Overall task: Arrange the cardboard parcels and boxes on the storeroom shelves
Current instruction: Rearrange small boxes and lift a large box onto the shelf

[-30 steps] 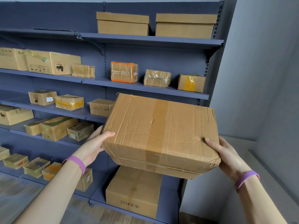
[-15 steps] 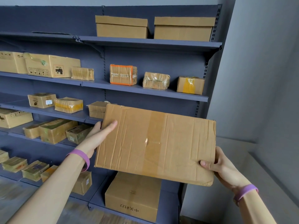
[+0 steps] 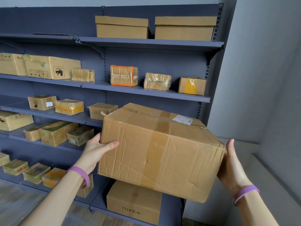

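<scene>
1. As it is held in front of the right-hand bay of the blue-grey metal shelving (image 3: 146,92), the large creased brown cardboard box (image 3: 156,154) hangs above a smaller lettered brown carton (image 3: 133,203).
2. The left hand (image 3: 96,152) grips its left edge, thumb curled across the front, fingers hidden behind.
3. The right hand (image 3: 231,167) presses flat against the right end, thumb straight up, fingers out of sight.

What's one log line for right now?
phase: carrying | left hand: grips big box | right hand: flat on its end | place: before shelves
</scene>
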The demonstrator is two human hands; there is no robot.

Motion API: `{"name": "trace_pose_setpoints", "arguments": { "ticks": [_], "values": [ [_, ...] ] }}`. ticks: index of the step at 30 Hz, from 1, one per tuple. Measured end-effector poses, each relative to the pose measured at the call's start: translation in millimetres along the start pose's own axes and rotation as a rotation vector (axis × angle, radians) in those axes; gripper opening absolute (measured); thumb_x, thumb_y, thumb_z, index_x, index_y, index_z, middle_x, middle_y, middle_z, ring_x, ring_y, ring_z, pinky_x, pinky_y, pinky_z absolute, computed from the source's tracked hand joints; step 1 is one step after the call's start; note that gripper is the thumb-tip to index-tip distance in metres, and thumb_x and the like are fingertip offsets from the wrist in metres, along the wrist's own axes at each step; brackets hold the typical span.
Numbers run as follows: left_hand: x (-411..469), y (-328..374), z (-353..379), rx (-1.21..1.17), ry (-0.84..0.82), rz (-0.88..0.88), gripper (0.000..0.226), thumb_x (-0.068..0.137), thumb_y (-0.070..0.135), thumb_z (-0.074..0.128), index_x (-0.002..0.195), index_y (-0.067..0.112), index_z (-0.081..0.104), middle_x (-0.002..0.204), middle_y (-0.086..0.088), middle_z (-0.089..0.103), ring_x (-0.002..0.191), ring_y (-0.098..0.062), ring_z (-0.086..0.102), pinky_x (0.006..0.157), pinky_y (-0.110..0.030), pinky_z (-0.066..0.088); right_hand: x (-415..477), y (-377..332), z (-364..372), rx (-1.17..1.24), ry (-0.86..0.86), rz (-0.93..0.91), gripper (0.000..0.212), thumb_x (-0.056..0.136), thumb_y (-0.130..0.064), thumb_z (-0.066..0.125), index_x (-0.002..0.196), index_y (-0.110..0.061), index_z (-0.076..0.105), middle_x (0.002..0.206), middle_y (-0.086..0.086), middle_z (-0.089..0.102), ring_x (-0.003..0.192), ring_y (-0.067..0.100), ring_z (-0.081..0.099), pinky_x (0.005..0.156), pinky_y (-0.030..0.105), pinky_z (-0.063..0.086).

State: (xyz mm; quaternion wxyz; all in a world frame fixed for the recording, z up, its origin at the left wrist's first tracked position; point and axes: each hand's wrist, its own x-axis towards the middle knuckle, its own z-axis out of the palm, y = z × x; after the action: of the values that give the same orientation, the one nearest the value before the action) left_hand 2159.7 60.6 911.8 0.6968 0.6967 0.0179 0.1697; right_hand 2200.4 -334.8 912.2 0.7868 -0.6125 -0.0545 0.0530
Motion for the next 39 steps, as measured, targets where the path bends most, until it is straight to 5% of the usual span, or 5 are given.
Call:
{"name": "trace_pose_setpoints", "arguments": {
  "ticks": [7,12,26,34,39],
  "values": [
    [-5,-2,-4,-0.073,-0.044,-0.002,0.094,0.044,0.065,0.09,0.125,0.029,0.057,0.126,0.0,0.067,0.117,-0.014,0.061,0.104,-0.038,0.045,1,5,-8,0.077,0.048,-0.003,0.043,0.098,-0.042,0.048,0.127,-0.015,0.065,0.117,0.009,0.072,0.105,0.022,0.067,0.102,0.04,0.043],
    [-1,20,-2,-0.065,-0.043,-0.111,0.087,0.072,0.088,0.028,0.131,0.03,0.055,0.133,-0.002,0.063,0.127,-0.021,0.054,0.114,-0.054,0.035,-1,16,-16,0.032,-0.044,-0.102,0.045,0.092,-0.024,0.048,0.135,-0.021,0.059,0.124,0.01,0.068,0.099,0.02,0.068,0.088,0.039,0.045],
    [7,30,7,0.061,-0.028,-0.17,0.057,0.082,0.059,0.062,0.132,0.037,0.046,0.13,0.007,0.057,0.116,-0.015,0.054,0.09,-0.039,0.045,-7,12,-28,-0.062,-0.169,-0.183,0.072,0.069,-0.005,0.058,0.138,-0.022,0.051,0.125,0.005,0.064,0.106,0.025,0.063,0.075,0.034,0.056],
    [1,15,-1,0.075,-0.043,-0.118,0.075,0.069,0.049,0.084,0.134,0.028,0.053,0.122,-0.003,0.067,0.11,-0.024,0.064,0.085,-0.042,0.053,-13,8,-8,-0.033,-0.093,-0.168,0.05,0.096,-0.055,0.049,0.14,-0.031,0.053,0.138,0.0,0.061,0.124,0.023,0.06,0.097,0.048,0.052],
    [-2,11,-6,0.028,-0.068,-0.113,0.089,0.045,0.057,0.095,0.122,0.031,0.057,0.121,-0.006,0.068,0.113,-0.028,0.065,0.096,-0.053,0.051,-10,-2,5,-0.13,0.149,-0.175,0.053,0.082,-0.067,0.058,0.124,-0.036,0.066,0.12,-0.009,0.071,0.109,0.014,0.068,0.099,0.042,0.05]
  ]
}}
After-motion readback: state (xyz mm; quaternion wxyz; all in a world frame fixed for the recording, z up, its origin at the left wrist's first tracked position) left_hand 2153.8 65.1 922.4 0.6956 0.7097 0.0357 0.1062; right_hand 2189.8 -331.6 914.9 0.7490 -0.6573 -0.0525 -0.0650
